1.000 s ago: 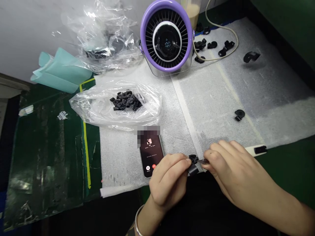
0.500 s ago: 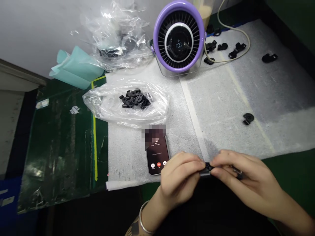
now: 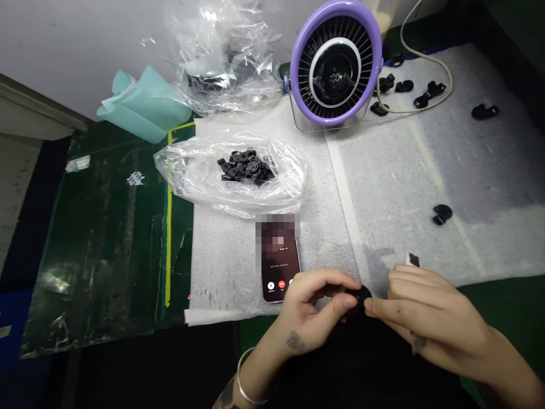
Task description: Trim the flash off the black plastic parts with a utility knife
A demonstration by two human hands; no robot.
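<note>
At the near edge of the bench [image 3: 106, 238], the small black part [image 3: 360, 295] is pinched in the fingers of the left hand [image 3: 310, 318]. The right hand [image 3: 430, 326], its fingers curled round a slim tool [image 3: 412, 260], touches the part with one fingertip. With so light a pinch, the part could slip off the foam sheet [image 3: 383, 187], or the left hand could nudge the phone [image 3: 279, 267] just beside it.

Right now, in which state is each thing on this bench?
small black part, pinched by left hand, touched by right hand
tool, gripped in right hand
phone, flat, screen lit with call
fan, upright, display lit
plastic bag, lying flat, black parts inside
</note>
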